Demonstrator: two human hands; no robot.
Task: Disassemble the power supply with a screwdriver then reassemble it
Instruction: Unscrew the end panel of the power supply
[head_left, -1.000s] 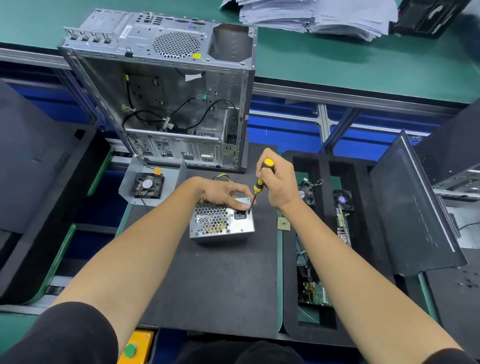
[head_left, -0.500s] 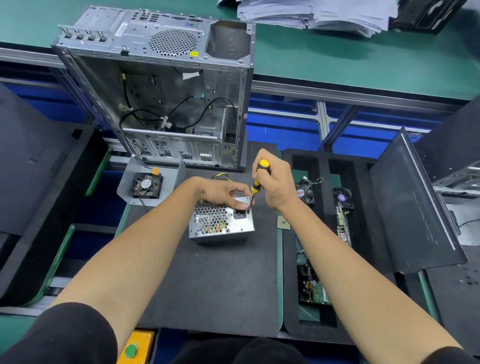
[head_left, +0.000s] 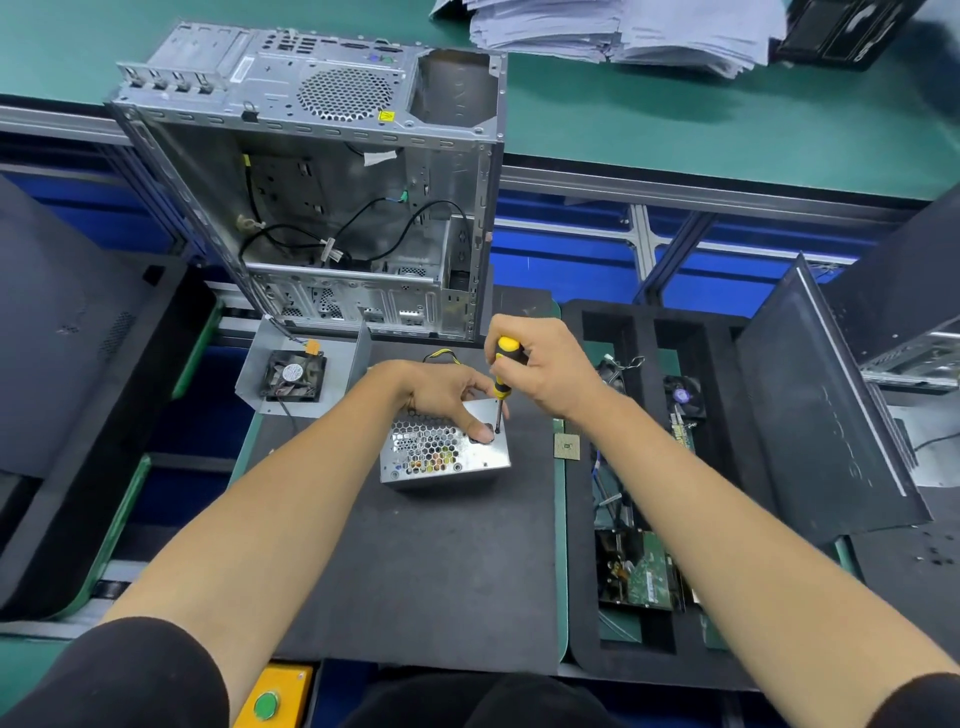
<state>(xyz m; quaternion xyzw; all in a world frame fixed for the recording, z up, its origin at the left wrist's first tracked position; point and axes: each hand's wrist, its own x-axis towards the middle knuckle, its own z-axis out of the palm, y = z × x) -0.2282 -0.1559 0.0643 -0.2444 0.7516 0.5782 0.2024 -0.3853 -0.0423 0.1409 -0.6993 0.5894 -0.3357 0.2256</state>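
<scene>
The right hand (head_left: 545, 371) grips a near-upright screwdriver (head_left: 500, 384), tip at the power supply's (head_left: 441, 449) right top corner; the left hand (head_left: 447, 395) presses it onto the mat (head_left: 415, 561).

A green worktop (head_left: 675, 119) is running across the far side, carrying a paper stack (head_left: 623, 26). Aluminium rails (head_left: 701, 195) are bordering blue panels (head_left: 571, 249) beneath. A black mat (head_left: 415, 561) is covering the near surface. Even light is falling throughout.

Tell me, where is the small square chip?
In the head view, the chip lies right of the power supply, below the right hand, beside the black foam tray.
</scene>
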